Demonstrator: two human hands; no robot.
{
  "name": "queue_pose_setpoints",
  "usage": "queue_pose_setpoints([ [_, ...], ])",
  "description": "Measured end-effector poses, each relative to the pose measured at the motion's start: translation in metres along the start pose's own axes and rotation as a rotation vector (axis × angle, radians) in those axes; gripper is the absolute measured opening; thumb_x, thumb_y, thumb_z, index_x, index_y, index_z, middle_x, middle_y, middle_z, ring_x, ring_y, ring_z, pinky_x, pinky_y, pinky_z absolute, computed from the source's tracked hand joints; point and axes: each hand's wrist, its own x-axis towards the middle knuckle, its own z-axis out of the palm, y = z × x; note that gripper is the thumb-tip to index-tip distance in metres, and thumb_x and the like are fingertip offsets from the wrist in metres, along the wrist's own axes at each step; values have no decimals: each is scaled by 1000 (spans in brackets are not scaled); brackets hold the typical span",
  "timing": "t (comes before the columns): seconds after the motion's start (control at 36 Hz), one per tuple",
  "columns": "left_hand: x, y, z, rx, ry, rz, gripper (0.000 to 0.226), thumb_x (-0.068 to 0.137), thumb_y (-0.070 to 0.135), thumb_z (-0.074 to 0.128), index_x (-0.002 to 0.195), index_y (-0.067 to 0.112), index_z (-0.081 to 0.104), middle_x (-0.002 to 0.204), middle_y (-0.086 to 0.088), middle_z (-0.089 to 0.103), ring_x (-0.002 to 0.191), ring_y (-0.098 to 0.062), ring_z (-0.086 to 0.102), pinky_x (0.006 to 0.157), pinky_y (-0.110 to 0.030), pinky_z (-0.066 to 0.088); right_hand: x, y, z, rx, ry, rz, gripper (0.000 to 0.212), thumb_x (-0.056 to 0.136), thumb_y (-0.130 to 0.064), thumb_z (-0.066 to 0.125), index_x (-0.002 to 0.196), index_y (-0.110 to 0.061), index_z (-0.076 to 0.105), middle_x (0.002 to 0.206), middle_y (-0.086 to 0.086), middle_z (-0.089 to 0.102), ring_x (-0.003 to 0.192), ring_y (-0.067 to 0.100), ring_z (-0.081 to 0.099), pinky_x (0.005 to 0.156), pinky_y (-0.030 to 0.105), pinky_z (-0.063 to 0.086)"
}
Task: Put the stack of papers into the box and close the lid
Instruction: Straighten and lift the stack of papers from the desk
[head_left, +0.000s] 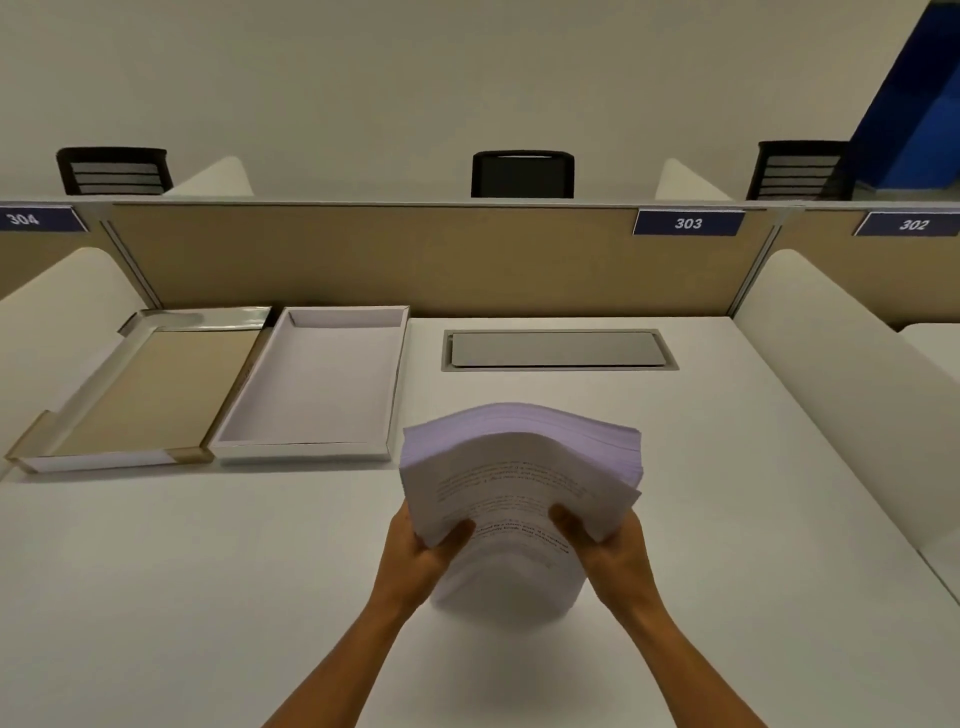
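I am holding the thick stack of white printed papers (519, 467) above the white worktop (182, 571), my left hand (423, 545) gripping its near left corner and my right hand (602, 540) gripping its near right corner, thumbs on top. The shallow white cardboard box (311, 384) is lying open and empty, off to the left, with its tan-lined lid (140, 395) upturned just beside it. Nothing is packed yet: loading and lidding are both left.
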Motion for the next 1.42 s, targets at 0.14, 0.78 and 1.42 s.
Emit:
queue_pose_setpoints([
  [0.14, 5, 6, -7, 1, -5, 39, 51, 71, 16, 83, 114, 37, 67, 105, 11, 74, 99, -14, 71, 70, -26, 64, 7, -3, -6, -35, -47, 13, 64, 63, -47, 88, 121, -29, 68, 107, -4, 77, 97, 18, 74, 74, 40, 65],
  [0.78, 6, -11, 11, -13, 152, 66, 50, 71, 23, 80, 117, 10, 66, 105, -5, 73, 99, -15, 71, 71, -27, 64, 9, -9, 20, 20, -41, -50, 43, 74, -22, 82, 104, -52, 73, 101, -12, 78, 95, 16, 75, 68, 30, 64],
  [1.42, 9, -23, 10, -2, 156, 22, 43, 74, 27, 77, 113, 33, 62, 102, 21, 73, 101, -6, 69, 74, -28, 64, 12, 8, 20, -6, 20, 17, 38, 74, -29, 82, 100, -56, 72, 101, -15, 77, 96, 16, 74, 70, 30, 65],
])
